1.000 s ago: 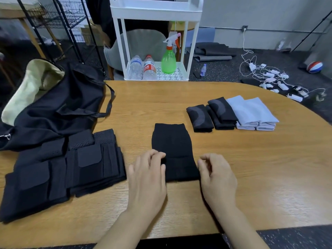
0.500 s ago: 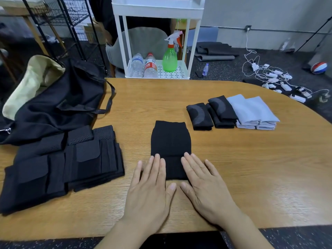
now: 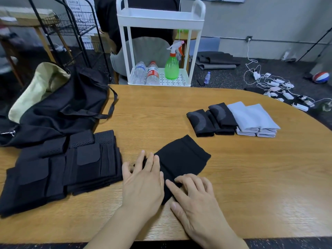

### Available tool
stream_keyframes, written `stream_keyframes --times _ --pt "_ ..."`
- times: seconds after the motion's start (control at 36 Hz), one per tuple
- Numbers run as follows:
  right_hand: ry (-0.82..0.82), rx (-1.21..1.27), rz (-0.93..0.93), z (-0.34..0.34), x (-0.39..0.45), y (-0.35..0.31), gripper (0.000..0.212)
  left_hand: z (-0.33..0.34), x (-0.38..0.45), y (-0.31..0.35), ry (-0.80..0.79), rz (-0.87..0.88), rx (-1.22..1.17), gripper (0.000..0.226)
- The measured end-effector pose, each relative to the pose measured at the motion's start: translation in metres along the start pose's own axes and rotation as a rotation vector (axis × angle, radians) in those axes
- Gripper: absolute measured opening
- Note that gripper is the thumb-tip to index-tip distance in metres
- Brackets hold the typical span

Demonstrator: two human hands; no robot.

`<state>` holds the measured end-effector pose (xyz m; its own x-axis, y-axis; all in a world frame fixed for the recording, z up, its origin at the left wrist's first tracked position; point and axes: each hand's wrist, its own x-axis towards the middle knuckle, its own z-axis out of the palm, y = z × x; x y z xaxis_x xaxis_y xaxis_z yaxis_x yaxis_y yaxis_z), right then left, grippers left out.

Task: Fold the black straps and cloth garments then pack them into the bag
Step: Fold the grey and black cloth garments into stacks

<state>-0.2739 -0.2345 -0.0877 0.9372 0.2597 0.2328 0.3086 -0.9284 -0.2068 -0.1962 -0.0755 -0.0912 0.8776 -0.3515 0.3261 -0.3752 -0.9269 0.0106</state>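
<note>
A black cloth garment lies turned at an angle on the wooden table near the front edge. My left hand lies flat on its left end with straight fingers. My right hand presses its near corner, fingers slightly bent, index finger stretched onto the cloth. Folded black straps are stacked at the left. Behind them slumps the open black bag with a beige lining. Folded dark garments and light blue ones lie in a row at the right.
A white trolley with two water bottles and a green spray bottle stands beyond the table's far edge. Cables and chargers litter the floor at right. A wire rack stands at back left.
The black garment has swung from lying straight to pointing up and to the right. My left hand slid onto its left end; my right hand moved to its near corner.
</note>
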Motion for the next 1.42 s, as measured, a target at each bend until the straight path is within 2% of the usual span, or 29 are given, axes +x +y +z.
stream_keyframes --times 0.11,0.17,0.31,0.39,0.47,0.53,0.61,0.72,0.83,0.97,1.19,1.31,1.42 --pt "-0.015 0.115 0.019 -0.007 0.003 0.004 0.047 0.000 0.009 -0.004 -0.064 0.058 -0.022 0.054" --pt "0.030 0.142 0.042 -0.013 0.009 0.013 0.049 -0.002 0.011 -0.006 -0.100 0.061 -0.058 0.056" --pt "0.116 0.095 0.140 -0.025 0.040 0.048 0.053 -0.024 0.005 0.024 0.031 -0.012 -0.222 0.047" --pt "0.047 0.032 0.185 -0.027 0.059 0.064 0.059 -0.025 0.001 0.046 0.063 -0.017 -0.240 0.042" --pt "-0.077 -0.038 0.192 -0.027 0.071 0.073 0.071 -0.017 0.006 0.058 0.017 -0.054 -0.173 0.042" --pt "-0.082 -0.051 0.203 -0.024 0.072 0.077 0.067 -0.010 0.011 0.059 -0.001 -0.072 -0.133 0.043" --pt "0.023 -0.122 0.204 -0.019 0.060 0.080 0.048 -0.005 0.020 0.052 0.000 -0.069 -0.106 0.038" --pt "0.136 -0.148 0.217 -0.018 0.039 0.069 0.040 -0.002 0.029 0.038 0.002 0.014 -0.117 0.026" --pt "0.189 -0.207 0.252 -0.014 0.022 0.053 0.039 0.004 0.036 0.022 0.068 0.138 -0.164 0.016" --pt "0.197 -0.274 0.316 -0.004 0.009 0.031 0.045 0.007 0.047 0.005 0.021 0.292 -0.170 0.025" --pt "0.234 -0.258 0.371 -0.002 0.007 0.012 0.046 0.005 0.059 -0.010 -0.015 0.441 -0.179 0.013" --pt "0.311 -0.196 0.341 -0.018 0.012 0.024 0.040 -0.009 0.046 0.003 0.046 0.376 -0.243 0.013" --pt "0.220 -0.098 0.270 -0.022 0.011 0.049 0.038 -0.022 0.011 0.024 0.027 0.233 -0.339 0.023"
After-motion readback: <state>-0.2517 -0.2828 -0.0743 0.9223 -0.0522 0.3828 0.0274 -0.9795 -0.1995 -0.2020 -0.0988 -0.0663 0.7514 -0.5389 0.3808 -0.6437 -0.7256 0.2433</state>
